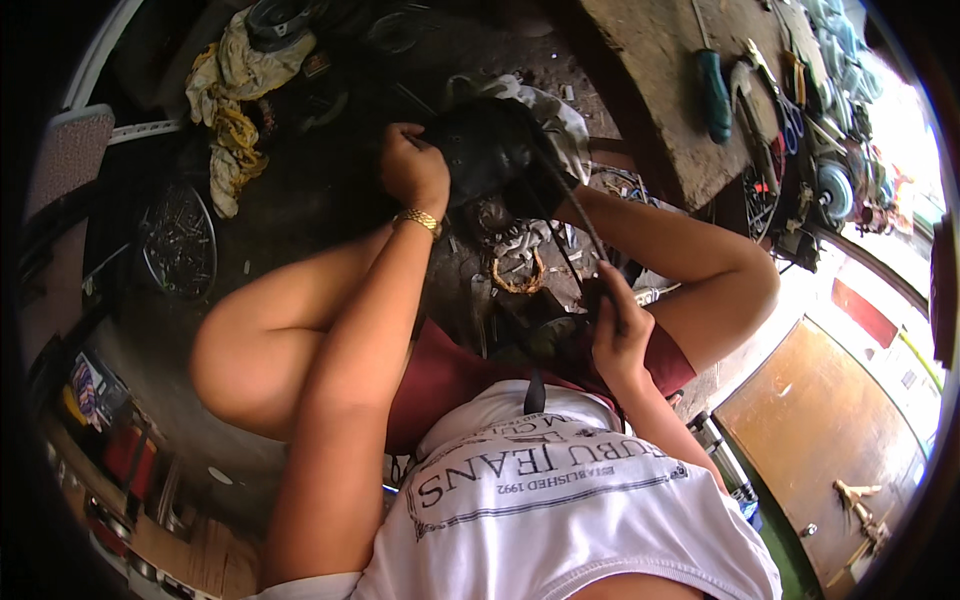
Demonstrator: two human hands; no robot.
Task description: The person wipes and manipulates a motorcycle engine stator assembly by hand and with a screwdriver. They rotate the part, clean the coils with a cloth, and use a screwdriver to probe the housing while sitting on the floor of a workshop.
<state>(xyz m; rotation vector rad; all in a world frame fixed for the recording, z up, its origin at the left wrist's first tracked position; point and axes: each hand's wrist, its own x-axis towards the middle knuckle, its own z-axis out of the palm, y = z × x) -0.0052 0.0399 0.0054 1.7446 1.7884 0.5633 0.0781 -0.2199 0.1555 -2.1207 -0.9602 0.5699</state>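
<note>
My left hand (413, 170), with a gold watch or bracelet (417, 221) at the wrist, is closed at the near left edge of a bulky black object (485, 145). Its exact kind is hard to make out in the shade. In my right hand (620, 325) is the near end of a long, thin dark rod-like tool (580, 215), which slants up and left to the black object's right side. A second thin dark line runs beside it. Below the black object, between my legs, are a round dark metal part (492, 215) and a brownish ring (518, 272).
At left lies a round tray (212, 245) of small metal parts. Stained cloth (235, 110) lies at upper left. A wooden bench (660, 90) at upper right bears a teal-handled screwdriver (714, 95) and other hand tools. A brown board (810, 420) stands at right.
</note>
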